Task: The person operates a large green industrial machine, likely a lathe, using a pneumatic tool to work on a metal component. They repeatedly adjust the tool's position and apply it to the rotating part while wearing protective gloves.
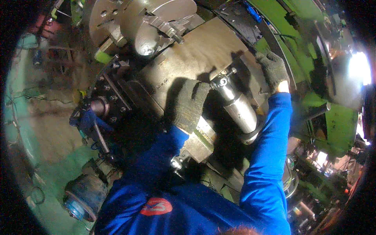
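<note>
My left hand (188,103), in a grey knit glove, is over the near part of a broad steel machine plate (217,41). Its fingers are curled, their tips down in shadow, and whatever they hold is hidden. Just right of it lies a shiny steel cylinder (241,113) with a narrower neck and a bolted end fitting (223,81). My right hand (271,68), gloved alike, is farther right at the plate's edge beside a green part (263,45). Those fingers are bent too, and I cannot make out what is in them.
A large round lathe chuck (172,8) with steel jaws stands at the far left of the plate. Below my left hand is a steel slide block (197,147). A dark bolted flange (100,107) is at left, and green machine bodywork (301,58) runs along the right.
</note>
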`<state>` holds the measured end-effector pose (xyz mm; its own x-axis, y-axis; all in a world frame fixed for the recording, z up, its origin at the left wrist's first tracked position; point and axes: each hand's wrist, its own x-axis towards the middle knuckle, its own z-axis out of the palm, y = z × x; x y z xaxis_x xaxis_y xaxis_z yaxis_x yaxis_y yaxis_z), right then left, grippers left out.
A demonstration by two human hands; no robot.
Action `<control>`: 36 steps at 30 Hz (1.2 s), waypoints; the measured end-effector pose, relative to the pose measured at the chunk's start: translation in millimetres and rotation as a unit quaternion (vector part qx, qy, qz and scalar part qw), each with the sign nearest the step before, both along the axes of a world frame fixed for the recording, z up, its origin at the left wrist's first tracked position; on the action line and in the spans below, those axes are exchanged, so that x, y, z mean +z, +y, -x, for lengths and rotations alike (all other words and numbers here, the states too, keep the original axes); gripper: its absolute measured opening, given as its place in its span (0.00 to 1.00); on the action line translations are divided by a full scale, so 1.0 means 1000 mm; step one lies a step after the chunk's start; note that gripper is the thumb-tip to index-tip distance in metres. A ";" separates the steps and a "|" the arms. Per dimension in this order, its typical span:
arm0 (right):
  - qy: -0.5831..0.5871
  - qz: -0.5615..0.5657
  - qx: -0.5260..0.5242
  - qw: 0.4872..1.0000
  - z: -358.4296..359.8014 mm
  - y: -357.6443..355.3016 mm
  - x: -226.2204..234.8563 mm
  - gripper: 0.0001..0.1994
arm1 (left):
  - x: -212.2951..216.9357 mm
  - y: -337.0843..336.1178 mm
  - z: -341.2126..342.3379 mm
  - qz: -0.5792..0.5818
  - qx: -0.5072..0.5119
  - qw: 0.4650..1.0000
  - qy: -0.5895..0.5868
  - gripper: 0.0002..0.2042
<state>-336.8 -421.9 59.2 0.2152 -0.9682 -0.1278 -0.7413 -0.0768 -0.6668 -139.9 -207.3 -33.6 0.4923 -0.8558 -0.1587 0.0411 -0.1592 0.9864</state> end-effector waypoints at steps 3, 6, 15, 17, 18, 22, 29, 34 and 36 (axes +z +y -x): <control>0.011 -0.058 -0.015 0.998 -0.002 0.002 0.007 0.19 | 0.002 0.007 0.012 0.007 -0.009 1.000 -0.023 0.06; 0.236 0.189 0.224 0.926 0.006 0.000 0.002 0.18 | -0.002 0.006 0.009 0.041 -0.020 0.988 -0.144 0.05; 0.119 0.033 0.097 0.988 0.005 -0.005 -0.002 0.14 | -0.057 0.002 0.022 0.048 -0.031 0.984 -0.168 0.14; 0.047 -0.031 0.047 0.997 -0.004 -0.004 -0.001 0.15 | -0.070 -0.003 0.021 0.023 -0.029 0.985 -0.169 0.15; 0.035 -0.042 0.028 0.998 -0.002 -0.002 -0.001 0.15 | -0.063 -0.004 0.023 0.031 -0.026 0.986 -0.164 0.16; 0.015 -0.029 0.024 0.999 0.003 -0.005 -0.006 0.15 | -0.036 0.000 0.028 0.115 0.005 0.979 -0.167 0.17; 0.006 0.010 0.060 0.998 0.000 -0.003 -0.004 0.16 | -0.056 -0.006 0.010 0.085 -0.050 0.950 -0.296 0.12; 0.114 0.176 0.190 0.959 0.013 -0.014 -0.020 0.18 | 0.022 -0.006 0.012 0.022 -0.061 0.911 -0.408 0.05; 0.058 0.069 0.109 0.990 0.005 -0.006 -0.008 0.19 | 0.027 -0.004 0.008 0.039 -0.071 0.892 -0.444 0.05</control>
